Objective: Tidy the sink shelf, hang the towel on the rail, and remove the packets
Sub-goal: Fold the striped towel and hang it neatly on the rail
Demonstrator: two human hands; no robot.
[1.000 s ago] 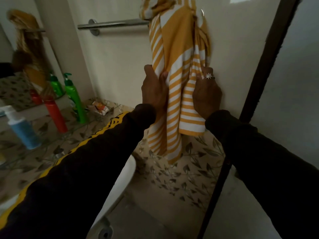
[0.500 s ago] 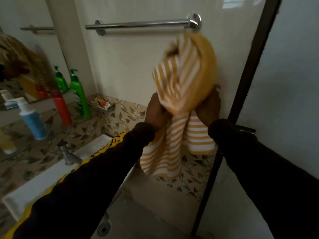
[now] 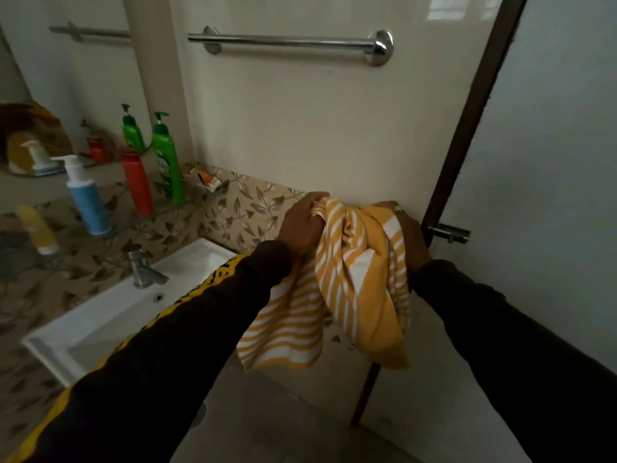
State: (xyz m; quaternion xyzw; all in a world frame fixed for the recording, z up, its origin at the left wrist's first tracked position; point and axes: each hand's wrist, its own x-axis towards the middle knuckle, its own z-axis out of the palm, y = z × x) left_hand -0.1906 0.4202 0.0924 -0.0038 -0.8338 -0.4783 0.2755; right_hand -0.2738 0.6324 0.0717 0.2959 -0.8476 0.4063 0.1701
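Your fingers (image 3: 312, 199) are curled shut on the towel (image 3: 354, 275): the left hand (image 3: 302, 225) pinches its upper left edge, and the right hand (image 3: 412, 235) closes around the bunched right side, a ring showing on one finger. Both arms reach forward and slightly down in dark sleeves, wrists level, hands a short way apart with the cloth gathered between them. The towel hangs in loose folds below your grip, its striped end dangling in front of the sink (image 3: 110, 315).

You are in the towel-hanging step, by my reading, and it is not done: the rail (image 3: 287, 40) is bare and well above your hands. The next move likely calls for raising both hands, spreading the cloth flatter, and draping it over the bar so both halves hang evenly.

Farther left, the shelf (image 3: 110, 230) holds upright bottles, and a crumpled packet (image 3: 205, 178) lies at its far end against the wall, not yet removed.
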